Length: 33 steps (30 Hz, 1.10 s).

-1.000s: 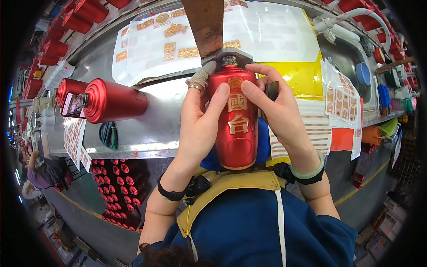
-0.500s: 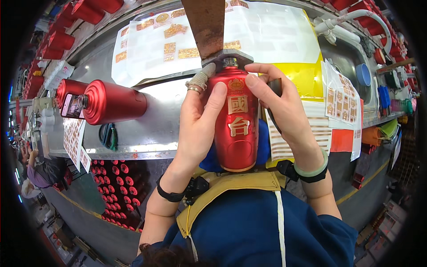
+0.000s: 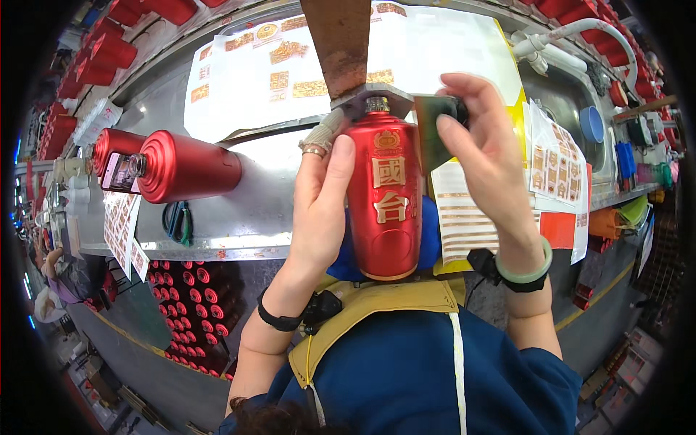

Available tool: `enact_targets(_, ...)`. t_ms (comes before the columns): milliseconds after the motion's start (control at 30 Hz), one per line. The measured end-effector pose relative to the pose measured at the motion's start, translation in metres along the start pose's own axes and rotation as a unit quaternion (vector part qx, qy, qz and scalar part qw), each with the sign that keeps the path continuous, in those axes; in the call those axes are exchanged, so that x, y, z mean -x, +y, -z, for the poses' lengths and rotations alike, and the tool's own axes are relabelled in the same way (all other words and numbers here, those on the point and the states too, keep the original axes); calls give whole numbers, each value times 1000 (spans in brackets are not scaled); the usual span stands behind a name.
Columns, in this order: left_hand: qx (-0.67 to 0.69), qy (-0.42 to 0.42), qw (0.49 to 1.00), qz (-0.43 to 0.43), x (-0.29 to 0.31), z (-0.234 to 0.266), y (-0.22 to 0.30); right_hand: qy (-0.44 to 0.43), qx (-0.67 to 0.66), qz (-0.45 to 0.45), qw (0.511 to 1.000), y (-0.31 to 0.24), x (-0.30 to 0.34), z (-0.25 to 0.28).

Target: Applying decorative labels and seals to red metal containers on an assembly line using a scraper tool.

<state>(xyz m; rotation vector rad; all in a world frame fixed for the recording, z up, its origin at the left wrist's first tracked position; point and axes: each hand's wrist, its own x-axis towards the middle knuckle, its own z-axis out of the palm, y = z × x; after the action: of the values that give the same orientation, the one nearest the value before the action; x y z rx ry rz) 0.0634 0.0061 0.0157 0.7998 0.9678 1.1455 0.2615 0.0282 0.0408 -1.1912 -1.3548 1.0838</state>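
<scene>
A red bottle with raised gold characters and a gold emblem lies in front of me, its neck toward the metal bracket. My left hand is closed along the bottle's left side, thumb on its edge; a pale woven cover wraps one finger, beside a ring. To the right of the bottle, my right hand grips a dark flat piece between thumb and fingers. That piece is close to the bottle's upper right side; whether they touch, I cannot tell. Under the bottle is blue material.
Two more red bottles lie at left by a phone and dark-handled scissors. Sheets of gold stickers cover the back; more sticker sheets lie right, near a sink. Many red bottles stand below the table's left edge.
My right hand has lifted off the bottle and moved right, bringing the dark flat piece up beside it. My left thumb has shifted slightly left. The bottle stays in place.
</scene>
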Motion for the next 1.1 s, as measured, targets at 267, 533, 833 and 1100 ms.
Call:
enact_targets(267, -10, -14, 1000, 25, 11, 0, 5, -121, 331, 308, 884, -38, -22, -16)
enact_targets(533, -24, -32, 999, 25, 13, 2, 3, -112, 317, 284, 898, -34, -24, -10)
enact_targets(833, -37, -17, 999, 16, 5, -2, -5, -23, 31, -61, 997, -15, 2, 1)
enact_targets(1100, -33, -28, 999, -22, 4, -6, -8, -13, -91, -202, 975, 12, 27, -22)
